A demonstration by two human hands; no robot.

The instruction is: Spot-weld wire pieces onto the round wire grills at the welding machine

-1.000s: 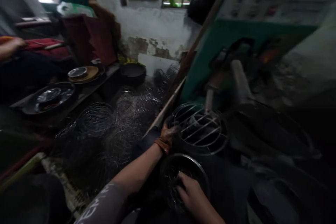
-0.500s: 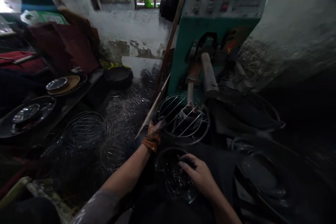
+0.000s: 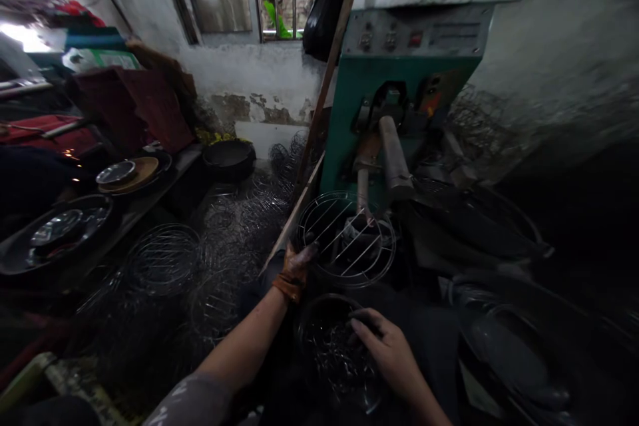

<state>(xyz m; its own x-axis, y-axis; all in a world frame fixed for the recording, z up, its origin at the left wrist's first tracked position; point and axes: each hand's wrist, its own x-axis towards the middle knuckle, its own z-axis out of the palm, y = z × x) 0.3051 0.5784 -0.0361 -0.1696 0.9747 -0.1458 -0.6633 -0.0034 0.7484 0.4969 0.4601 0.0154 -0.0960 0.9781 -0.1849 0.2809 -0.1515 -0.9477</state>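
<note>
My left hand [image 3: 295,267], in a brown glove, is closed on the left rim of a round wire rack [image 3: 344,274]. The rack is held out tilted, with straight bars across its ring, in front of the machine's lower metal rod [image 3: 363,190]. Below it a dark bowl [image 3: 302,327] holds many small shiny wire pieces [image 3: 342,356]. My bare right hand [image 3: 382,339] is over the right side of this bowl, thumb and fingers drawn together. Whatever lies between those fingertips is too dark and small to make out.
A green machine [image 3: 344,96] with a thick upper arm [image 3: 394,153] stands ahead. Stacked round wire racks [image 3: 164,256] lie on the floor at left. Pans with shiny parts sit on a bench [image 3: 142,203]. A dark basin [image 3: 499,339] is at right. Sparks [image 3: 74,166] show far left.
The whole view has shifted, so the scene sits lower in the picture. My left hand still holds the wire rack, and my right hand stays at the bowl with its fingers together.
</note>
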